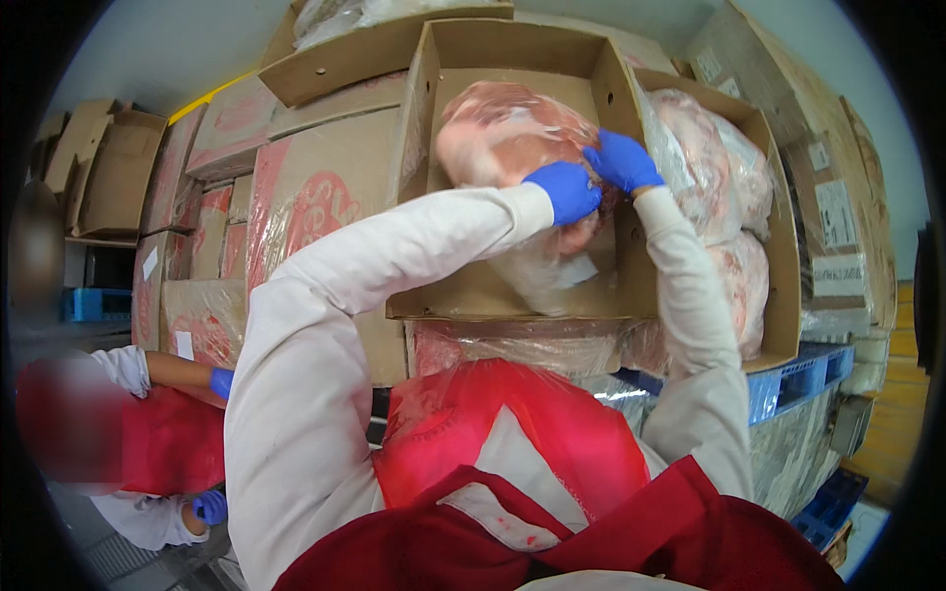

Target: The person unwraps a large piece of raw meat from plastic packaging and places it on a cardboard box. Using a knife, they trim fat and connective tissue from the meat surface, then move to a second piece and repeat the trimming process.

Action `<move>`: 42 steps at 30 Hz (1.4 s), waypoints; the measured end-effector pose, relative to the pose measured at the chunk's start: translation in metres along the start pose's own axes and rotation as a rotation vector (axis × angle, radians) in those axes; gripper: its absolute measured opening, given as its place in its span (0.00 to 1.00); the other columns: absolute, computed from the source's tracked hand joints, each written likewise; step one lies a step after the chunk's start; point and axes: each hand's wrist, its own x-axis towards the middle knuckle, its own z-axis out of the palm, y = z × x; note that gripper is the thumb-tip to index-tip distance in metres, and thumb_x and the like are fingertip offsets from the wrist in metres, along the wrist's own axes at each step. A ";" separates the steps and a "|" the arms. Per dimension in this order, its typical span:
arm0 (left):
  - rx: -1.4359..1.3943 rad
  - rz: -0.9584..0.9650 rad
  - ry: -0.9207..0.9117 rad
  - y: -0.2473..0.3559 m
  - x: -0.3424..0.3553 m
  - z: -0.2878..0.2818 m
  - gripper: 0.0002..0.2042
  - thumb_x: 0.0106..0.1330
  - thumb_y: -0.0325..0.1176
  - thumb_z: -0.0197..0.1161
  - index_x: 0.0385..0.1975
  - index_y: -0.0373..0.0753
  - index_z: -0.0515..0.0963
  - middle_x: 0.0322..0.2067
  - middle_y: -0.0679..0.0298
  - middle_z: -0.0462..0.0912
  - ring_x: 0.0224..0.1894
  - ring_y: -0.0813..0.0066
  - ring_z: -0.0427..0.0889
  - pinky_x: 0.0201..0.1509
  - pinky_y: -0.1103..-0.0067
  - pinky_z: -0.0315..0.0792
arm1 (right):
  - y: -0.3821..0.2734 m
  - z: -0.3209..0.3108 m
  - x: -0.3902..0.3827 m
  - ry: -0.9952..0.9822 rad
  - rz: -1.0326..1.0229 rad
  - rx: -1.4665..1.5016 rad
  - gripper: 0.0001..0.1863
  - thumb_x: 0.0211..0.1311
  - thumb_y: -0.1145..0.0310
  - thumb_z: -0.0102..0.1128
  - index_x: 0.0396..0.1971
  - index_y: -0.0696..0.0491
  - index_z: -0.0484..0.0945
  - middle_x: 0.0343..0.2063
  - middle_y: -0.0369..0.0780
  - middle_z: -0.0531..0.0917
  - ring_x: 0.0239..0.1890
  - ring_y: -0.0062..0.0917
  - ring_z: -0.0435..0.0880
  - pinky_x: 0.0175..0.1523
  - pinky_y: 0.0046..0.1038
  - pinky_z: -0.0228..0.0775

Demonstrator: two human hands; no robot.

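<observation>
A large raw cut of meat (498, 128), pink with pale fat, lies in an open cardboard box (527, 47) in front of me. My left hand (566, 193), in a blue glove, is closed on the near right end of the cut. Just beyond it, my right hand (624, 162), also in a blue glove, grips the same end with bent fingers. Part of both hands' fingertips is hidden against the meat. Clear plastic wrap (532, 271) hangs below the cut inside the box, beside a small white slip (578, 268).
At the right stands another open box with plastic-wrapped meat (705, 163). Stacked cartons (320, 192) fill the left side, and tall cartons (838, 197) rise at far right. A blue pallet (798, 382) sits below. A co-worker's gloved hand (210, 507) shows at lower left.
</observation>
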 end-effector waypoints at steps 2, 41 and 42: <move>0.024 -0.035 -0.121 0.014 -0.008 -0.010 0.18 0.61 0.44 0.50 0.28 0.37 0.81 0.28 0.50 0.82 0.31 0.50 0.81 0.40 0.61 0.74 | -0.033 -0.017 -0.010 -0.061 0.053 0.042 0.58 0.49 0.34 0.60 0.67 0.62 0.46 0.45 0.63 0.77 0.49 0.52 0.78 0.54 0.42 0.70; -0.267 -0.105 0.445 0.125 -0.234 -0.068 0.08 0.64 0.33 0.58 0.32 0.33 0.76 0.26 0.51 0.78 0.28 0.54 0.79 0.32 0.65 0.71 | -0.016 0.076 -0.078 0.160 0.185 0.542 0.27 0.57 0.62 0.63 0.57 0.48 0.70 0.42 0.46 0.80 0.43 0.37 0.81 0.50 0.33 0.72; -0.289 -0.141 0.503 0.128 -0.246 -0.081 0.08 0.64 0.33 0.58 0.33 0.33 0.76 0.25 0.51 0.77 0.27 0.55 0.78 0.31 0.65 0.71 | -0.015 0.064 -0.077 0.122 0.147 0.415 0.27 0.56 0.60 0.64 0.56 0.52 0.70 0.38 0.46 0.81 0.40 0.39 0.81 0.46 0.35 0.73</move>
